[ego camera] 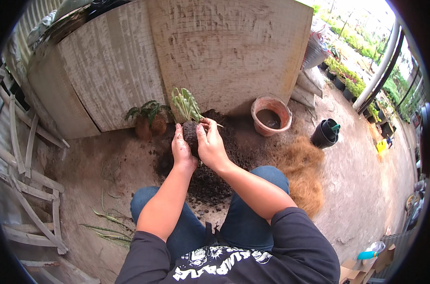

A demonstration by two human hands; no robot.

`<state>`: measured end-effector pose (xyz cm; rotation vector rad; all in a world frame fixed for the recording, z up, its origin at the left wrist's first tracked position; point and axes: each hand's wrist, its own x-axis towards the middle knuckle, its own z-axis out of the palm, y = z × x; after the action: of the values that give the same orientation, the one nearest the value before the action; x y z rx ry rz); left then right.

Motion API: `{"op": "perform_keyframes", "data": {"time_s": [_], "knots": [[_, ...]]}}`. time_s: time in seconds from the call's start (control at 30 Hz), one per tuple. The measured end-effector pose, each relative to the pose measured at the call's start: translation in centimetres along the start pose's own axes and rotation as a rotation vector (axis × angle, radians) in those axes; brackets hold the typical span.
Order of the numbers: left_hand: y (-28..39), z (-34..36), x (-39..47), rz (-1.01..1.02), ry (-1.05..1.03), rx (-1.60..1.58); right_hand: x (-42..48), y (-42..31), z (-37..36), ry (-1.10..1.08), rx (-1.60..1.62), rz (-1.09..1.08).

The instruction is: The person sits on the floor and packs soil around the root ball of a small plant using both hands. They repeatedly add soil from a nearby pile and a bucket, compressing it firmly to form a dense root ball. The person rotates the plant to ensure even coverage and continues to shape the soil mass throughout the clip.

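A leafy green plant (186, 103) with a dark ball of soil (191, 134) round its roots is held upright between my two hands. My left hand (182, 147) cups the soil ball from the left, its fingers pointing up and soiled. On the other side my right hand (210, 143) presses against it, thumb on the soil and fingertips near the base of the leaves. Below and around the hands lies a heap of loose dark soil (209, 184) on the ground. The underside of the soil ball is partly hidden by my hands.
A clay pot (268, 130) holding muddy water, brown fibre (303, 170) and stacked black plastic pots (321, 136) lie to the right. Boards (222, 53) stand ahead, with another plant (152, 112) before them. Cut leaves (108, 232) and wooden frames (30, 191) are at left.
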<state>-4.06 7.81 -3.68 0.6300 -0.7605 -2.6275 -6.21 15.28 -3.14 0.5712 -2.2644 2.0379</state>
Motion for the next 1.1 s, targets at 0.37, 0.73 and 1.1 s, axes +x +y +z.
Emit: {"op": "perform_keyframes", "data": {"time_s": [0.37, 0.73, 1.1], "knots": [[0.7, 0.2, -1.7, 0.557, -0.405, 0.344, -1.1, -1.9, 0.2, 0.126, 0.23, -0.226], [0.8, 0.7, -3.2, 0.762, -0.366, 0.54, -1.8, -1.6, 0.6, 0.176, 0.327, -0.31], [1.2, 1.5, -3.7, 0.835, -0.358, 0.654, -1.2, -2.9, 0.2, 0.109, 0.544, -0.192]]}}
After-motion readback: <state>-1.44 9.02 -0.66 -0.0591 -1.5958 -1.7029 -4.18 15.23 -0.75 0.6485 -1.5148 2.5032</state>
